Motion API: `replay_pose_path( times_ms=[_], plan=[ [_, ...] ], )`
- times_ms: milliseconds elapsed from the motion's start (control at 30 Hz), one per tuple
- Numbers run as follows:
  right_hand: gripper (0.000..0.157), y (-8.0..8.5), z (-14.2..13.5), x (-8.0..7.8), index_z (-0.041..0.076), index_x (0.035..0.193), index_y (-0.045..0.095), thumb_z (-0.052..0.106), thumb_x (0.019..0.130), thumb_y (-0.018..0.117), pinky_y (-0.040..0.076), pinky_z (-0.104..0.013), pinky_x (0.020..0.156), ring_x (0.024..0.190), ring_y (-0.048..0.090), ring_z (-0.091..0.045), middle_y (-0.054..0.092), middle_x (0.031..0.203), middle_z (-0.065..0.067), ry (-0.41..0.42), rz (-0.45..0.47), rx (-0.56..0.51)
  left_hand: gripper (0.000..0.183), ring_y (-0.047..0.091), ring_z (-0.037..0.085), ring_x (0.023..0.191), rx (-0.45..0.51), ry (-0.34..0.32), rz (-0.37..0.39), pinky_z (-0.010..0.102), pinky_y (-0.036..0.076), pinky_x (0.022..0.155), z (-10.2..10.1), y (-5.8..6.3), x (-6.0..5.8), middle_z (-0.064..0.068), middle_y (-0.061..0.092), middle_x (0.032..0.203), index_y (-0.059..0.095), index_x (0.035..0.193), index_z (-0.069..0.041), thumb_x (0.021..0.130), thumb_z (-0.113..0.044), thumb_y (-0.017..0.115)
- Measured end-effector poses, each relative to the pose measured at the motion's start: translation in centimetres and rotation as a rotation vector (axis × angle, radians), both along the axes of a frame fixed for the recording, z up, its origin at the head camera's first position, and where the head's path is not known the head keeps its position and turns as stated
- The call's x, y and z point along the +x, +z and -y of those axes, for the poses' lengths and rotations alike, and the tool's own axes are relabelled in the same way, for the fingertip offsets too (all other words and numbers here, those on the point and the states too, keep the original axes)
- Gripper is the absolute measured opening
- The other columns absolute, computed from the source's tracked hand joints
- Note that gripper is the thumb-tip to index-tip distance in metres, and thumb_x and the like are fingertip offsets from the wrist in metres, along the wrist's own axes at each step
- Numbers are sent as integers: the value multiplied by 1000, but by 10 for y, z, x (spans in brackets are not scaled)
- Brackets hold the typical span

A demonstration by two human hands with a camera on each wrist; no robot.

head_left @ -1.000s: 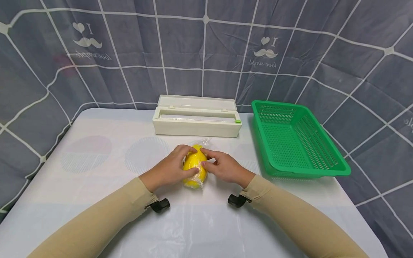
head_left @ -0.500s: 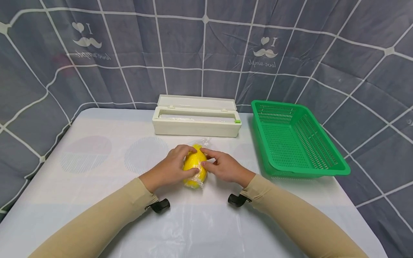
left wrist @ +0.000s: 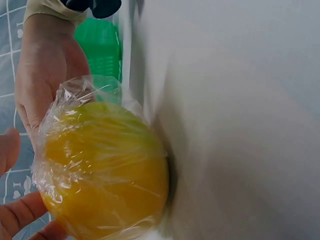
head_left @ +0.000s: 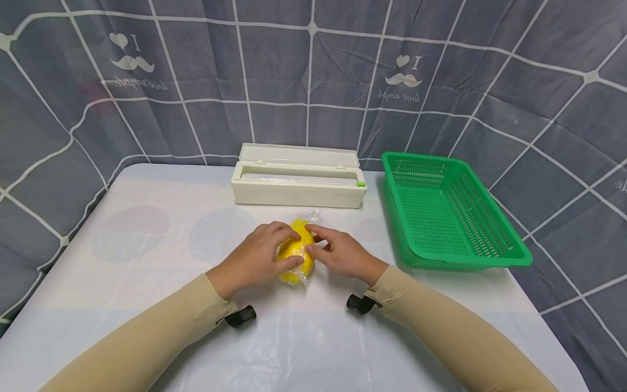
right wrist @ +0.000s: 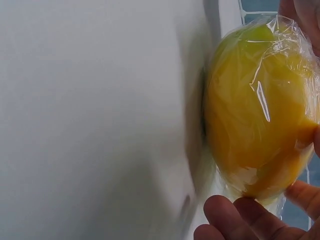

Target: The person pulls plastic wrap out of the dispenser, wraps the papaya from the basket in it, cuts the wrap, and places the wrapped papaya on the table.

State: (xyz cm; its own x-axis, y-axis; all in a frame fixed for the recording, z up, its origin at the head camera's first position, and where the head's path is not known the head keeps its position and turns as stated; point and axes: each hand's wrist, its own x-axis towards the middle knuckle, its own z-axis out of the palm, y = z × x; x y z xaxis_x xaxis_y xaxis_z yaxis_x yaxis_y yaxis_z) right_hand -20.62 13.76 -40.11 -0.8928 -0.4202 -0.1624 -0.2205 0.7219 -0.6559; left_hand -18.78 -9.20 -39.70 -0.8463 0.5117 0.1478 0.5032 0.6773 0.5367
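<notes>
A yellow fruit (head_left: pixel 296 250) with a greenish tint, perhaps a mango, lies on the table, wrapped in wrinkled cling film (left wrist: pixel 95 85); its loose end sticks out at the far side. My left hand (head_left: pixel 259 252) curves over the fruit's left side. In the left wrist view, the fingers (left wrist: pixel 22 212) touch the wrap while the thumb (left wrist: pixel 7 150) stands a little off it. At the other side, my right hand (head_left: pixel 345 253) holds the fruit with thumb and fingertips (right wrist: pixel 222 212). The fruit's underside is hidden.
Behind the fruit stands a white cling film dispenser (head_left: pixel 299 195), lid raised, a roll inside and a green slider at its right end. A green plastic basket (head_left: pixel 411 239) is at the right. A grey checked curtain (head_left: pixel 274 71) hangs behind the white table (head_left: pixel 147 294).
My left hand and wrist have shifted slightly left, and its fingers have moved a little on the fruit. The right hand and the fruit look almost still.
</notes>
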Motion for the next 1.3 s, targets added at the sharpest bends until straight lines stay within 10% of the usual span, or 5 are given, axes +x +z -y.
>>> replay_pose_path(
  times_ms=[500,833,1300],
  plan=[
    [44,15,-5,-3,17,151,59,20,106,61,50,-26,62,72,60,-14,75,117,-10,-49,-139,70,58,57,36,128,-82,2,-13,55,47,109,-1,4,3,8,60,142,63,137,-12,87,-35,80],
    [36,19,-6,-10,9,141,66,14,105,61,45,-51,117,136,53,-35,63,142,-13,1,-359,142,58,54,35,130,-119,-21,30,59,45,109,7,10,1,7,57,147,62,142,-17,85,-21,72],
    [31,19,-13,-13,7,134,71,16,106,62,48,-47,116,133,64,-29,73,135,-7,134,-212,151,54,58,36,126,-190,-107,-59,59,46,108,12,11,5,8,60,142,61,143,-17,90,-16,74]
  ],
)
